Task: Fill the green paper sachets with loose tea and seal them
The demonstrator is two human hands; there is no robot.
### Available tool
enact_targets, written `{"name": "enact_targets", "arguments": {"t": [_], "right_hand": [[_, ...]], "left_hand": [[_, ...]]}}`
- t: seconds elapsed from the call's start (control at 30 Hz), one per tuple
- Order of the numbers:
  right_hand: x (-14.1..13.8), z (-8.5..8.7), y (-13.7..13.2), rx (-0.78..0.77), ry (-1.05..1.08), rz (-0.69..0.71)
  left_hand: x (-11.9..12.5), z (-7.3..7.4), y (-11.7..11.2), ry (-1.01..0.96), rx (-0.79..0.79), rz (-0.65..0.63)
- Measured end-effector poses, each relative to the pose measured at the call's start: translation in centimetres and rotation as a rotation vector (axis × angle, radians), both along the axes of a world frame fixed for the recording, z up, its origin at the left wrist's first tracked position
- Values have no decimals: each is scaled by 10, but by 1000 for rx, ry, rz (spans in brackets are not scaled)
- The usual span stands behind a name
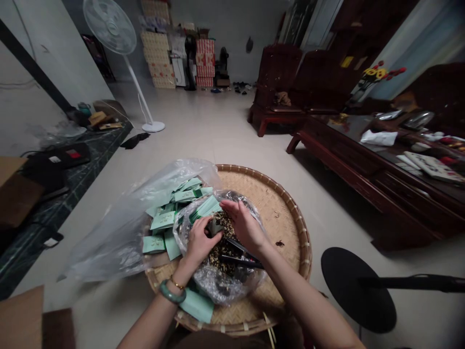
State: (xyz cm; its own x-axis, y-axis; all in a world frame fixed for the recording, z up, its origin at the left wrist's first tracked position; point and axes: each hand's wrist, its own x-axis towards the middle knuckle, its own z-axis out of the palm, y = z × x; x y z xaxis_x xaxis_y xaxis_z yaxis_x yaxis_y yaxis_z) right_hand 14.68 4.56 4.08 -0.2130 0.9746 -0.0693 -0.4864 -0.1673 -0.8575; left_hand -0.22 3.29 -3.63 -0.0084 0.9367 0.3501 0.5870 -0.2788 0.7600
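My left hand (200,241), with a green bangle at the wrist, curls its thumb and fingers around a small greyish packet (215,226). Opposite it, my right hand (246,225) has its fingers stretched out, with nothing seen in them. Both are over an opened clear plastic bag (221,286) of dark and pale dried bits (224,222), perhaps tea. A black two-armed tool like tongs (241,262) rests on the bits below my right hand. Beside my left fingers stands a row of pale green packets (208,207). More green packets (162,220) lie heaped to the left.
Everything sits on a round woven bamboo tray (286,218) with a raised rim. A large clear plastic bag (116,237) spreads over its left side. A black round stand base (358,290) is at right, a white fan (136,82) beyond, and a wooden table (363,160) far right.
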Motion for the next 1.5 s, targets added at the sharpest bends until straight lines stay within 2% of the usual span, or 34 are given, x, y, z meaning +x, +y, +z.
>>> {"name": "enact_targets", "arguments": {"t": [0.23, 0.33, 0.4, 0.47, 0.53, 0.63, 0.83, 0.93, 1.1, 1.27, 1.4, 1.5], "right_hand": [[10, 11, -13, 45, -134, 128], [21, 8, -4, 77, -215, 86], [30, -3, 7, 137, -359, -9], [39, -18, 16, 234, -640, -21], [42, -33, 21, 320, -918, 114], [34, -47, 19, 410, -1162, 253], [0, -50, 18, 395, -1515, 360], [-3, -51, 25, 382, -1542, 355], [14, -49, 37, 393, -1465, 279], [14, -54, 34, 416, -1428, 273], [10, -60, 34, 429, -1362, 208], [21, -51, 38, 436, -1318, 161]], "left_hand": [[0, 0, -1, -32, -21, -28], [-5, -1, 0, -77, -26, -5], [-10, -2, 1, -134, -55, 30], [-15, -3, 2, -192, -97, 62], [-18, -4, 2, -234, -131, 78], [-18, -4, 2, -251, -140, 73], [-16, 1, 2, -228, -128, 62], [-16, 2, 2, -233, -127, 56], [-16, 2, 2, -244, -111, 48], [-15, 1, 2, -236, -107, 50], [-14, 1, 1, -225, -82, 48], [-14, 2, 1, -208, -69, 51]]}}
